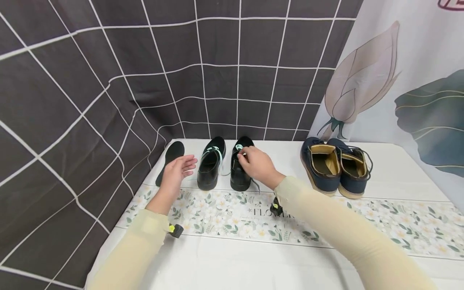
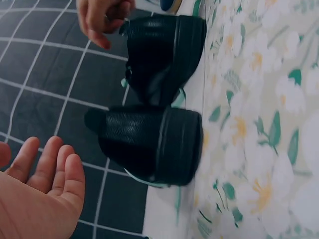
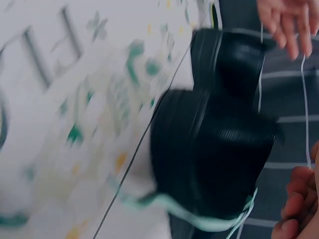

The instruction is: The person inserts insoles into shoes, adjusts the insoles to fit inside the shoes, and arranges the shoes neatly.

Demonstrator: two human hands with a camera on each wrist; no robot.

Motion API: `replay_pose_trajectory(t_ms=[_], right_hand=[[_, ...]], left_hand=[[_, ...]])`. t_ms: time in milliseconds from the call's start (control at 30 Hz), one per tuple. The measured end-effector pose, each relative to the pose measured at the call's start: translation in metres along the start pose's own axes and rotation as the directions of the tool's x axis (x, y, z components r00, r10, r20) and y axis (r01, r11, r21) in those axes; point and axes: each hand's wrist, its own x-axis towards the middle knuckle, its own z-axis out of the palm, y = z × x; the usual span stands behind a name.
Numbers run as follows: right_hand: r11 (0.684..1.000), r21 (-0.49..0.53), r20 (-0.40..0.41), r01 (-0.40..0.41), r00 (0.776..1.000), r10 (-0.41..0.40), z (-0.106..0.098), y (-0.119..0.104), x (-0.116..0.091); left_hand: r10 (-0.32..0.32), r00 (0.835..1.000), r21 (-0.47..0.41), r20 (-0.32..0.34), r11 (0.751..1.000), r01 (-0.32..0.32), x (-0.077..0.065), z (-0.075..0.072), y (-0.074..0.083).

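Observation:
Two black shoes stand side by side on the white table, heels toward me: the left shoe (image 1: 208, 173) and the right shoe (image 1: 240, 177). Both have mint-green shoelaces (image 1: 214, 150). My right hand (image 1: 258, 164) is over the right shoe's opening, fingers bent near its lacing; whether they pinch a lace or the tongue is hidden. A loose lace (image 3: 189, 216) hangs over that shoe's side. To the left of the shoes, my left hand (image 1: 177, 171) hovers with relaxed fingers, holding nothing. Partly behind it lies a flat black insole (image 1: 174, 151).
A pair of navy shoes (image 1: 324, 179) with tan linings stands farther right. Behind the table hangs a dark grid-patterned cloth (image 1: 221, 82), which also runs along the left side. A white curtain (image 1: 366, 24) with flower prints hangs at the right. A floral band (image 1: 224, 217) crosses the tabletop.

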Motion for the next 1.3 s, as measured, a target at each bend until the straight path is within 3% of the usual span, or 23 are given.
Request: replay_pose_trajectory(t_ms=[100, 200, 367, 600, 767, 933, 1133, 1300], right_hand=[[0.989, -0.052, -0.003, 0.136, 0.991, -0.136, 0.005, -0.018, -0.002], [0.961, -0.111, 0.051, 0.252, 0.968, -0.247, 0.012, -0.039, -0.004], [0.930, -0.151, 0.191, 0.334, 0.933, -0.304, 0.025, -0.066, -0.006], [0.933, -0.202, 0.310, 0.298, 0.923, -0.228, 0.038, -0.081, -0.002], [0.951, -0.196, 0.376, 0.240, 0.914, -0.153, 0.049, -0.085, 0.004], [0.961, -0.185, 0.395, 0.203, 0.911, -0.117, 0.061, -0.091, 0.008], [0.980, -0.141, 0.373, 0.141, 0.924, -0.080, 0.074, -0.098, 0.013], [0.973, -0.171, 0.351, 0.153, 0.933, -0.085, 0.078, -0.102, 0.011]], left_hand=[[-0.077, 0.997, -0.036, -0.027, 0.996, 0.076, 0.003, -0.007, -0.004], [-0.161, 0.987, -0.052, -0.028, 0.986, 0.160, 0.005, -0.012, -0.009], [-0.234, 0.972, -0.046, -0.009, 0.971, 0.233, 0.007, -0.012, -0.013], [-0.212, 0.977, 0.047, -0.028, 0.976, 0.213, 0.014, -0.009, -0.019], [-0.247, 0.969, 0.054, -0.020, 0.967, 0.247, 0.017, -0.010, -0.023], [-0.257, 0.966, 0.060, -0.013, 0.965, 0.257, 0.018, -0.009, -0.025], [-0.283, 0.959, 0.034, -0.011, 0.958, 0.283, 0.017, -0.009, -0.030], [-0.291, 0.957, 0.036, 0.005, 0.956, 0.290, 0.018, -0.010, -0.032]])
